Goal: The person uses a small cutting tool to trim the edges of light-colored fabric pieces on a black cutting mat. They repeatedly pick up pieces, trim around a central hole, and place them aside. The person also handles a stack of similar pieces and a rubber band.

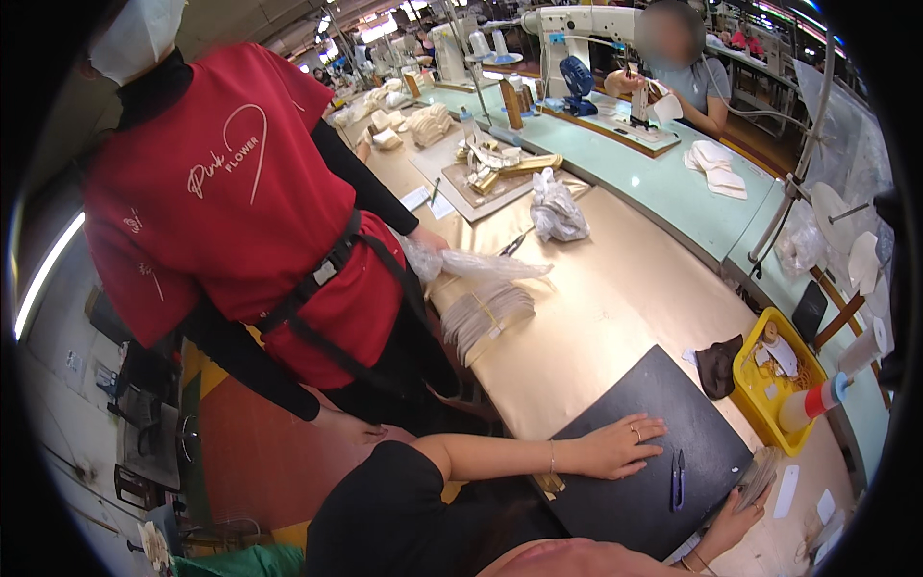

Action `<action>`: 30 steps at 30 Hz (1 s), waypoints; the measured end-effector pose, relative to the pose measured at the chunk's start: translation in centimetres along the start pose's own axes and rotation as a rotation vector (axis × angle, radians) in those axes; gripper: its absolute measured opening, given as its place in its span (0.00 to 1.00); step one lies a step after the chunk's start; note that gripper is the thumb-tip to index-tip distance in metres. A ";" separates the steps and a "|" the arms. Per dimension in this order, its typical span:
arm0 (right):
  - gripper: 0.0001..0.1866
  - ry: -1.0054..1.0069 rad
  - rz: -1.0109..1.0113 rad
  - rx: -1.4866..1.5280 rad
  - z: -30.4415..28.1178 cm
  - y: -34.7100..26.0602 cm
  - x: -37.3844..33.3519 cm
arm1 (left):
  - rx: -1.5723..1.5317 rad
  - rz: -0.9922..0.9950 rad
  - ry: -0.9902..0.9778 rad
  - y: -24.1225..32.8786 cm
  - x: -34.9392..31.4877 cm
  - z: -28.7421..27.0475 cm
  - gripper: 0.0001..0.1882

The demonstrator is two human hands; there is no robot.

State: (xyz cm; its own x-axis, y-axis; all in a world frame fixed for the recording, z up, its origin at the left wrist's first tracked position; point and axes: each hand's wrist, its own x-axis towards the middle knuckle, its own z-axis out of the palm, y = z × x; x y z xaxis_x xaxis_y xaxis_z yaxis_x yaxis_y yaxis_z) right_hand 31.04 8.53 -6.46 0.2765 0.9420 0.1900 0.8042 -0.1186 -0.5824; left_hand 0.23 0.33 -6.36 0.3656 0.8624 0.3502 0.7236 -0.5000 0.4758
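The left hand [615, 447] lies flat, fingers spread, on the black mat [663, 394], gripping nothing, while the right hand [735, 519] grips a card stack [760, 473] near small snips [678, 479] pointing far.

Bright, even workshop light through a strongly bent fisheye view

Overhead strip lamps [385, 21] glare at the top; the tan tabletop [615, 288] shines softly, shadows look faint, and the rim falls black and possibly soft.
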 end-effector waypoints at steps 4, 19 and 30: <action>0.39 0.025 -0.007 -0.017 0.3 -0.1 0.0 | -0.005 -0.005 -0.005 0.0 0.0 -0.1 0.19; 0.38 0.056 -0.080 0.080 0.6 0.8 0.2 | 0.009 -0.009 -0.020 -0.1 -0.1 0.0 0.20; 0.40 0.015 -0.060 0.134 0.8 1.1 0.3 | 0.027 -0.012 -0.001 0.3 0.0 -0.2 0.19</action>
State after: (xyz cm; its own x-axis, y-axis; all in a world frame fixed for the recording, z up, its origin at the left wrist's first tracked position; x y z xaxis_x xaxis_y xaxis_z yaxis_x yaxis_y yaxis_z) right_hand 31.53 8.94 -7.66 0.2387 0.9412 0.2391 0.7426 -0.0183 -0.6695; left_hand 0.31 0.17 -6.05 0.3577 0.8682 0.3438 0.7435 -0.4876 0.4578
